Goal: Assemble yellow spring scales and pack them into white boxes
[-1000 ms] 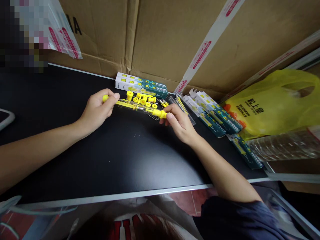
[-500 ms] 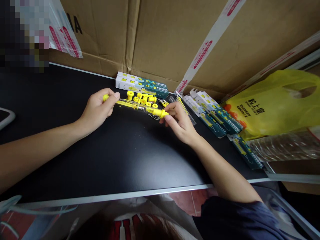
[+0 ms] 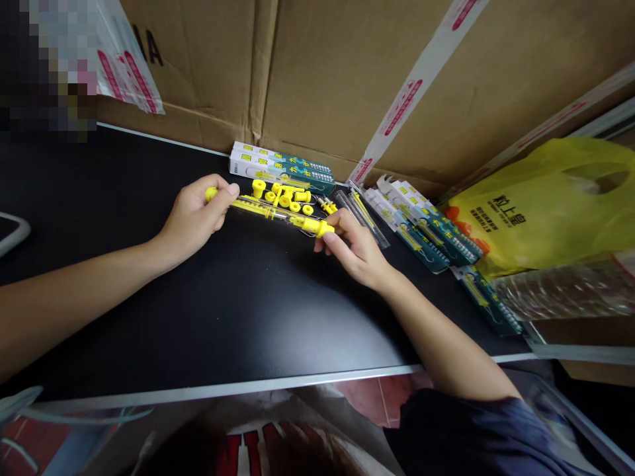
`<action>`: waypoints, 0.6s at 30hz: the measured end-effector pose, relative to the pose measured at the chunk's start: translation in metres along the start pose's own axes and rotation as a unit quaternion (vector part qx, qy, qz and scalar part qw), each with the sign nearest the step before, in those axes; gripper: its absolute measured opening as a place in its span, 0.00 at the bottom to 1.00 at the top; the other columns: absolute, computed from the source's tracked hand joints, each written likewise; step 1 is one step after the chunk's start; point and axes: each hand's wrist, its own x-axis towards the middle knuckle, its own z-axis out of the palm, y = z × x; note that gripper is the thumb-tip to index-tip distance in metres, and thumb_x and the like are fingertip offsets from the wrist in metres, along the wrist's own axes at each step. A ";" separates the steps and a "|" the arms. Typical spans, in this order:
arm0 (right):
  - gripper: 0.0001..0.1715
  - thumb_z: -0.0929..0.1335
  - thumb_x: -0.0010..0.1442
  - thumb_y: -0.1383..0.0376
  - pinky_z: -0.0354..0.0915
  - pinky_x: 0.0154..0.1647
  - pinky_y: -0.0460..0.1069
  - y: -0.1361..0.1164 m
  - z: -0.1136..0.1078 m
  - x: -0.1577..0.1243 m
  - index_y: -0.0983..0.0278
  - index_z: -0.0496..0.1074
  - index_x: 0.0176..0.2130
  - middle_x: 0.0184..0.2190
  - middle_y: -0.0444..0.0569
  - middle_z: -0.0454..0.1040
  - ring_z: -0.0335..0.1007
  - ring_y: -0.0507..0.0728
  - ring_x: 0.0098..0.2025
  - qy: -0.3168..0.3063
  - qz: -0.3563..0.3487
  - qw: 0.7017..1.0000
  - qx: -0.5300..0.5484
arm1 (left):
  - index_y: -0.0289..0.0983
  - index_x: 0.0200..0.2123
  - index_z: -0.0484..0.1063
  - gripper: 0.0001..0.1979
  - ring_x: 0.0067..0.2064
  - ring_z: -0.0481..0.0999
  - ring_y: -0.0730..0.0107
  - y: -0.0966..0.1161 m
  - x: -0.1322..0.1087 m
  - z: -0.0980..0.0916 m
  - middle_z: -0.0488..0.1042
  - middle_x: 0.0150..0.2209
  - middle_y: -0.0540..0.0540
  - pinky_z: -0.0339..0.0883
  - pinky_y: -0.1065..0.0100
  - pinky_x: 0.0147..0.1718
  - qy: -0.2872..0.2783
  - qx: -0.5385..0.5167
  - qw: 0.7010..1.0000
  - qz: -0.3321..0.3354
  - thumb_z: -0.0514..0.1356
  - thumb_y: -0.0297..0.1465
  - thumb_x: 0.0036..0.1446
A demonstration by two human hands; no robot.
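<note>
A long clear tube with yellow caps (image 3: 270,211) is held level just above the black table (image 3: 238,311). My left hand (image 3: 196,215) pinches its left yellow end between thumb and fingers. My right hand (image 3: 354,248) has its fingers closed round the yellow cap at the tube's right end. Just behind the tube lie several small yellow plastic spools (image 3: 285,196). A few clear sleeves with yellow parts (image 3: 360,210) lie beside my right hand.
Green-and-white packaged boxes (image 3: 280,167) lie against the cardboard wall (image 3: 337,79); more packs (image 3: 426,225) fan out to the right. A yellow plastic bag (image 3: 540,205) and a clear wrapper (image 3: 560,287) sit at the far right. A white-edged object (image 3: 12,231) is at the left edge.
My right hand's fingers shifted slightly on the tube's right cap, curling in closer. The left hand and the tube have stayed nearly still.
</note>
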 end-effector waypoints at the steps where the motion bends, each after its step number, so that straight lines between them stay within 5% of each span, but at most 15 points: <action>1: 0.14 0.60 0.72 0.53 0.63 0.35 0.49 -0.001 0.000 0.000 0.60 0.61 0.40 0.30 0.45 0.74 0.67 0.52 0.30 0.000 0.001 1.000 -0.008 | 0.40 0.26 0.62 0.13 0.18 0.53 0.79 0.000 0.000 0.000 0.54 0.18 0.56 0.46 0.71 0.16 0.000 0.001 1.000 0.000 0.60 0.35 0.60; 11: 0.29 0.55 0.73 0.50 0.62 0.35 0.50 -0.004 -0.003 0.002 0.62 0.68 0.30 0.27 0.47 0.72 0.67 0.53 0.29 0.004 0.002 0.997 -0.072 | 0.40 0.27 0.64 0.11 0.18 0.53 0.78 -0.002 0.000 0.000 0.53 0.17 0.56 0.46 0.71 0.16 -0.003 0.008 1.000 0.000 0.60 0.35 0.60; 18: 0.16 0.62 0.70 0.49 0.62 0.31 0.49 0.001 -0.002 0.000 0.58 0.61 0.44 0.31 0.44 0.74 0.67 0.53 0.29 0.031 0.016 0.999 0.003 | 0.40 0.26 0.63 0.13 0.18 0.53 0.78 -0.003 0.001 0.000 0.52 0.18 0.56 0.46 0.71 0.16 0.001 -0.005 1.000 0.000 0.60 0.35 0.61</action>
